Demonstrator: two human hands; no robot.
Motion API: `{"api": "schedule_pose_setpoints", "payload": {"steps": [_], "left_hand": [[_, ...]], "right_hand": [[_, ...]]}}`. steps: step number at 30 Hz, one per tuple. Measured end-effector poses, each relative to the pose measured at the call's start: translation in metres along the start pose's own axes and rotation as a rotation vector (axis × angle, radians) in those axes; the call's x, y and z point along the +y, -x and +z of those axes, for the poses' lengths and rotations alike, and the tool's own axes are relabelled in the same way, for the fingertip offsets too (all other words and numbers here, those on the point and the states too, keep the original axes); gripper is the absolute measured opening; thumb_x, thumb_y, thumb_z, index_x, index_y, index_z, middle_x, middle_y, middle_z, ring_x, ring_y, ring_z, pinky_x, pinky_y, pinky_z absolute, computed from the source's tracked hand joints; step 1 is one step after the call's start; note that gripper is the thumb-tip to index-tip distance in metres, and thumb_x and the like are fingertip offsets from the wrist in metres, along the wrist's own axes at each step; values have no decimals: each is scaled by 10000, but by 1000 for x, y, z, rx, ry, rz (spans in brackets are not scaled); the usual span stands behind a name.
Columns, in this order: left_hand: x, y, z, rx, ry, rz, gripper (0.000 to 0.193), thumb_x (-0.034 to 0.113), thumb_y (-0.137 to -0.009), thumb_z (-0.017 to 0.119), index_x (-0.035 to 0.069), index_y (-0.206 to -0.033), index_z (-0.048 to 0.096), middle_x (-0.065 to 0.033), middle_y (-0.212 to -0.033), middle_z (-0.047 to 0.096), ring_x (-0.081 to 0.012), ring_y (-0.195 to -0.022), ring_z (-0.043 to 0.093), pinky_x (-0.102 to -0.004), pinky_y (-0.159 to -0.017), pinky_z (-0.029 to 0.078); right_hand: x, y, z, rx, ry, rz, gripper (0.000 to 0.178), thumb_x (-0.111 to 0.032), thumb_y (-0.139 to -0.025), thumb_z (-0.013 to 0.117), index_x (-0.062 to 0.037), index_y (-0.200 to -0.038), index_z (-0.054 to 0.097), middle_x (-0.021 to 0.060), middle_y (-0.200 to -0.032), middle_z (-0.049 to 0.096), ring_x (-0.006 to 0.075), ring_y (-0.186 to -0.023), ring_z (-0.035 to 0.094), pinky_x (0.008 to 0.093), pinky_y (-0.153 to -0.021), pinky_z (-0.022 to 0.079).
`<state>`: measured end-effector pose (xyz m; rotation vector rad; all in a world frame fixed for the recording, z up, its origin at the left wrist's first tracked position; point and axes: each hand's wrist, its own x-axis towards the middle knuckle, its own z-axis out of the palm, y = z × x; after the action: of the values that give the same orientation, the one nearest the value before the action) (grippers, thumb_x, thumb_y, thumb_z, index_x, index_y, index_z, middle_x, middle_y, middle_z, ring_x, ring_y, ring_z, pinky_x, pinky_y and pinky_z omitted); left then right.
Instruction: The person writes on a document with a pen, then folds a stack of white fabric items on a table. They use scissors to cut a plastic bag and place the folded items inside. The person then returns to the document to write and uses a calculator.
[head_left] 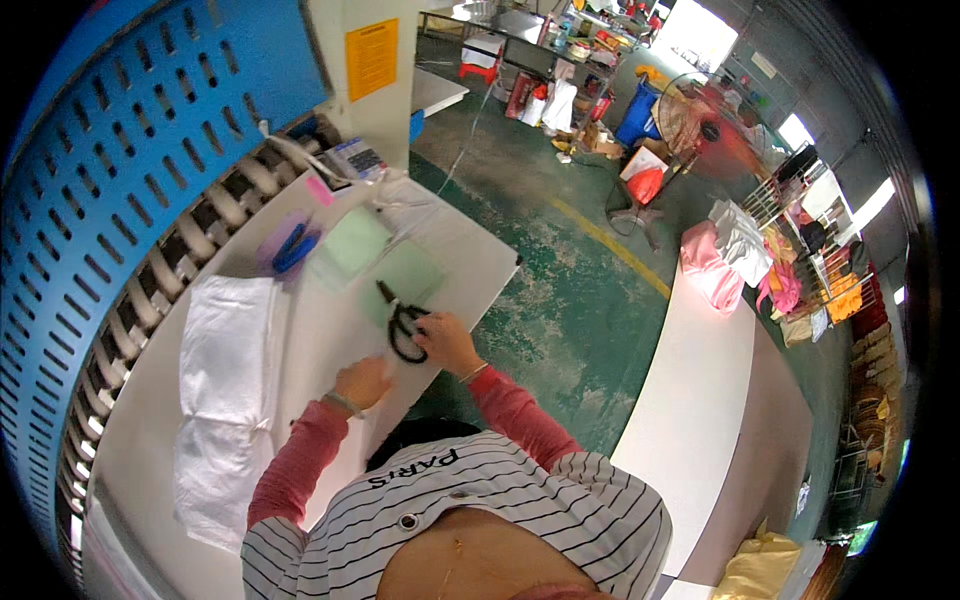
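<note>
Black-handled scissors (395, 306) lie toward the near edge of the white table (470, 255), blades pointing away from me. My right hand (446, 342) has its fingers closed on the handle loops. Close by on the left, my left hand (364, 382) hovers low over the tabletop, blurred by motion, so its fingers cannot be made out. Beyond the scissors are pale green sheets (355, 242), thin and partly see-through. A blue tool-like object (294, 250) rests on something purple to their left. Folded white cloth (228, 350) stretches along the left of the table.
A blue slotted machine guard (150, 130) with white rollers (165, 268) borders the table's left. Small packets (355, 160) and a pink slip (320, 190) lie at the far end. Across the green floor (530, 300) stand a fan (705, 130) and another long table (680, 390).
</note>
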<state>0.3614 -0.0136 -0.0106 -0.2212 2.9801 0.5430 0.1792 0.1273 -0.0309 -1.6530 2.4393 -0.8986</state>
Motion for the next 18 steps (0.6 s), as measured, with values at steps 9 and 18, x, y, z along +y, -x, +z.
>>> {"api": "schedule_pose_setpoints", "payload": {"steps": [9,18], "left_hand": [[23,-12,-67,272,-20,-429,387,363,-819,653,54,-1050,633,-176,-1019,617,-358,-957,598,-458,-798,485],[48,-100,-77,478,145,-345,353,236,-845,634,50,-1141,588,-157,-1220,527,-349,-1124,502,-447,-922,412]], "right_hand": [[56,17,-97,46,-481,119,210,-173,-852,648,-48,-1019,674,132,-879,662,259,-761,642,341,-686,505],[113,-47,-112,-67,-608,23,215,-145,-853,643,-72,-1055,657,82,-814,640,218,-705,607,306,-664,489]]}}
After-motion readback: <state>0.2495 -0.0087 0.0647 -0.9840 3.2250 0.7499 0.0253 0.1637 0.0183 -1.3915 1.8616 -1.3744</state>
